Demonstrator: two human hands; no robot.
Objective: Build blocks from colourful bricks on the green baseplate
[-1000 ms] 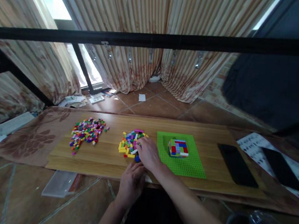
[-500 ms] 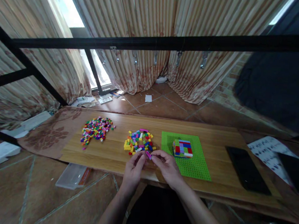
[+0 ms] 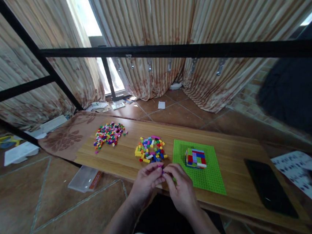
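My left hand [image 3: 147,182] and my right hand [image 3: 182,187] meet just above the near edge of the wooden board. Between their fingertips is a small magenta toy brick [image 3: 160,166], pinched from both sides and mostly covered by the fingers. Just beyond my hands lies a loose ring-shaped pile of larger bricks [image 3: 138,153] in yellow, blue, orange and other colours. Right of my right hand, a green baseplate [image 3: 216,180] carries a low square brick structure [image 3: 196,158] of red, blue, lilac and white pieces, with a gap in its top.
A heap of tiny mixed bricks [image 3: 109,134] sits on the board's left part. At the right lie a dark phone or tablet [image 3: 270,188] and a printed sheet [image 3: 292,163]. A clear plastic box [image 3: 82,178] is on the floor. A black metal rail [image 3: 162,50] crosses above.
The view has swung slightly left, so everything sits further right. My hands have drawn closer together around the magenta brick, which is now turned and more hidden.
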